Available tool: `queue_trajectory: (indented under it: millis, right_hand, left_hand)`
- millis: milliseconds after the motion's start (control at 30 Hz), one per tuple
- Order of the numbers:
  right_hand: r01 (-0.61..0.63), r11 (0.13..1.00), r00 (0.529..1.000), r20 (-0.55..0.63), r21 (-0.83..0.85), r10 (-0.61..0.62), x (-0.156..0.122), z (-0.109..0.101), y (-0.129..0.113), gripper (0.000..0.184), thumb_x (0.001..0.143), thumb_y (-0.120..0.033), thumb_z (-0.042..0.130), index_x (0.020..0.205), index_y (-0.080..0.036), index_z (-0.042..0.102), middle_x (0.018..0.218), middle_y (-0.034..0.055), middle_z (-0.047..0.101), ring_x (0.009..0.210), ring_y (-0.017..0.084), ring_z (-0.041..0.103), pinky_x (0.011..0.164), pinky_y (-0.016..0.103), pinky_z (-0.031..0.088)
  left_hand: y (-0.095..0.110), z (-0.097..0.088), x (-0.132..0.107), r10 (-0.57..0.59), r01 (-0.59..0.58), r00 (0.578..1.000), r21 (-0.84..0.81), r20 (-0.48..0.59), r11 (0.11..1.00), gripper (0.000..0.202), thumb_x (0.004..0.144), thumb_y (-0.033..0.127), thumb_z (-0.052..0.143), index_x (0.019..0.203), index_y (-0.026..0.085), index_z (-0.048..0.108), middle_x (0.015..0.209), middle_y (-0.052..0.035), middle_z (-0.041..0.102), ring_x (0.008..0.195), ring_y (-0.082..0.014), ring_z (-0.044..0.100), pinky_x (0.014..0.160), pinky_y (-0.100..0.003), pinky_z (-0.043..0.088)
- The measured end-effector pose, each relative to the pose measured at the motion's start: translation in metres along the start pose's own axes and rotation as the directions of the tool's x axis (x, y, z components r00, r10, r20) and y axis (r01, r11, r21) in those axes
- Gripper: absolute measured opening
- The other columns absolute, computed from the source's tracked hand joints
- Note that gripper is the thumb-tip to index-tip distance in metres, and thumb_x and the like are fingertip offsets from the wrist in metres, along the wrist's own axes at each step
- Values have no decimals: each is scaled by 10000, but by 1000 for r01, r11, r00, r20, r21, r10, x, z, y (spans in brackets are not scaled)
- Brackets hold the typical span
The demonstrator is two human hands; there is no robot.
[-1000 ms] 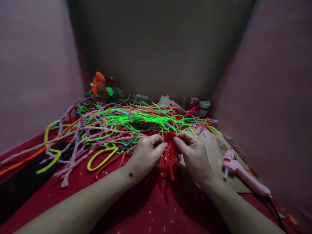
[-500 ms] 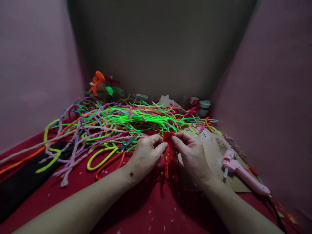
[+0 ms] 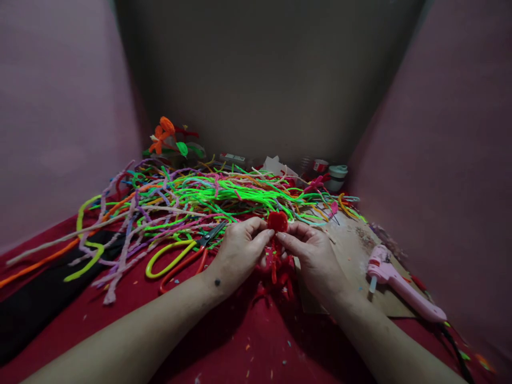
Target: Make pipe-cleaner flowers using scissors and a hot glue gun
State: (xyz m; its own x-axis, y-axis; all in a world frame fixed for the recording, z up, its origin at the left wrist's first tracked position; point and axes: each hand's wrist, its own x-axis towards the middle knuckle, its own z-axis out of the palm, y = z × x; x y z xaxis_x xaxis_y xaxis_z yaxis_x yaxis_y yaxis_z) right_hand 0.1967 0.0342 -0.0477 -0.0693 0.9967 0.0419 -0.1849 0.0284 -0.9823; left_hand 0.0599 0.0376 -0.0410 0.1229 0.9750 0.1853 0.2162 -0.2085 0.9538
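Both my hands pinch a small red pipe-cleaner piece [image 3: 277, 220] over the red cloth. Its rounded top rises above my fingertips, and a thin red end hangs below them. My left hand [image 3: 245, 246] grips it from the left between thumb and fingers. From the right, my right hand [image 3: 314, 253] holds the same piece with thumb and forefinger pressed together. The fingers hide part of its middle. Scissors [image 3: 201, 244] with one yellow and one red handle lie beside my left wrist. A heap of colourful pipe cleaners [image 3: 240, 192] spreads behind my hands.
On a brown board [image 3: 352, 250] at the right rests a pink glue gun [image 3: 400, 288]. Orange pipe-cleaner flowers [image 3: 160, 136] stand at the back left. A pale-lidded cup [image 3: 337, 173] is at the back right. Black fabric [image 3: 48, 298] lies at the left.
The red piece's top now stands clearer above my fingertips, looking rounder. My finger grip has shifted lower on it. The whole view has moved slightly.
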Motion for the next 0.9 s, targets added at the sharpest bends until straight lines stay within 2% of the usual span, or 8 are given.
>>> queue_trajectory:
  millis: [233,333,533,667,767,900]
  right_hand:
    - [21,1000,1000,3,-2,-21,1,-1,2,231,623,-338,714,689,-152,594,651,-6,617,564,116,529,559,253,407]
    - [7,1000,1000,-3,1,-7,1,0,3,248,619,-352,715,687,-153,585,614,-13,605,533,114,520,529,252,402]
    - [-48,998,999,0,30,48,0,1,2,280,603,-368,725,707,-166,562,594,-31,578,481,100,501,470,239,401]
    - [-79,996,996,47,50,76,-3,2,-1,269,613,-355,720,720,-171,555,596,-29,575,488,103,518,460,228,407]
    - [-79,997,995,66,-4,79,-2,0,-1,253,638,-351,703,736,-167,559,587,-22,573,480,104,514,459,229,399]
    - [-26,1000,999,36,-16,26,1,-2,2,257,603,-340,722,696,-161,562,605,-23,577,513,99,504,488,228,395]
  left_hand:
    - [1,-1,1,-48,49,999,-53,21,997,144,776,247,525,690,144,578,460,46,520,394,-68,474,417,-170,365]
    - [2,-3,2,-101,102,995,-114,18,988,123,748,242,562,689,137,587,489,40,535,403,-61,477,403,-158,343]
    - [2,-4,3,-200,208,978,-226,60,952,129,720,256,606,702,132,576,420,43,520,364,-67,452,388,-167,319]
    - [5,-3,2,-193,196,981,-258,37,946,123,698,240,625,689,130,571,484,34,556,378,-61,475,394,-168,341]
    - [7,-2,1,-180,182,983,-256,34,949,110,697,224,618,689,127,567,512,38,558,372,-50,468,385,-165,333]
    - [9,-3,2,-130,146,988,-227,85,963,116,703,228,613,709,128,554,511,49,539,368,-49,464,377,-166,328]
